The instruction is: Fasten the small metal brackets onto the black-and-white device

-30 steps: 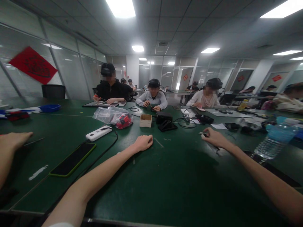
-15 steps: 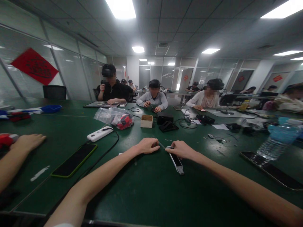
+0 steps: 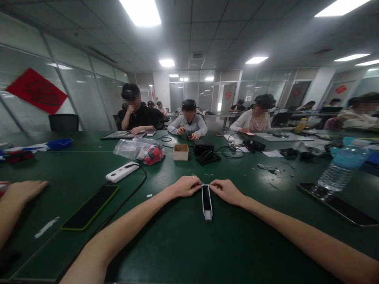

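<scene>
A slim white casing [image 3: 207, 203] with a long dark inside lies on the green table [image 3: 183, 244], its narrow pale end toward me. My left hand [image 3: 187, 185] is closed at the casing's far left corner, fingertips pinched against it. On the opposite side, my right hand [image 3: 226, 191] pinches the far right corner between thumb and fingers. What the fingertips cover at that end is too small to make out.
Left of my arm lie a green-edged phone [image 3: 90, 208] and a white power strip [image 3: 122, 172] with a black cable. Ahead are a bagged red item [image 3: 154, 154] and a small box [image 3: 181, 153]. A water bottle [image 3: 337, 169] stands right. Another person's hand [image 3: 26, 191] rests at left.
The casing has turned from slanted to nearly straight toward me and shifted left. My left hand has come in to its far end; my right hand has moved to its corner.
</scene>
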`<state>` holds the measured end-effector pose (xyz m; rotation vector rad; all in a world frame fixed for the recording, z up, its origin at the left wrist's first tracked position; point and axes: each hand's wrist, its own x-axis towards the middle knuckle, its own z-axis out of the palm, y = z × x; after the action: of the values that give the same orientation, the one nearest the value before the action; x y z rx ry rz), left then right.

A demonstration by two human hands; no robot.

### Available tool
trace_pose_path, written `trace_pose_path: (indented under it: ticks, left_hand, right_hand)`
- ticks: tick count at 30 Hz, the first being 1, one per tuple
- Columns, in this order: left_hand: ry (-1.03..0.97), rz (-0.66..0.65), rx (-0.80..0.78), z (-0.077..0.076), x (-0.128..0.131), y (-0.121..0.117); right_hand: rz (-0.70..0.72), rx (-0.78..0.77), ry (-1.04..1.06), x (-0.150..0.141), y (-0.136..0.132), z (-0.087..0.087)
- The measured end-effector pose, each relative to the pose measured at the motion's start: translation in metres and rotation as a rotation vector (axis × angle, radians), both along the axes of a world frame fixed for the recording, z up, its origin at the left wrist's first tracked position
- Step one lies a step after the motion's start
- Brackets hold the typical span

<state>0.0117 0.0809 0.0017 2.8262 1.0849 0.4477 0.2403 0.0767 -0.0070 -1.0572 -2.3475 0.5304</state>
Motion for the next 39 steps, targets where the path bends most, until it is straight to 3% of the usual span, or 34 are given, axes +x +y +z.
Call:
trace_pose_path:
  ticks: [5,32,39]
  left_hand:
    - [0.019,0.038,0.0,0.0018,0.0008,-0.0021]
    - [0.116,0.08,0.006,0.0048,0.0039,-0.0026]
    - [0.12,0.019,0.053,0.0019,0.0029,0.0006]
  right_hand:
    - [0.031,0.176,-0.054,-0.0037,-0.0029,-0.0022]
    - [0.001,0.139,-0.171,-0.0062,-0.0011,-0.0016]
    - [-0.017,0.089,-0.222,-0.0061,0.0006,-0.0019]
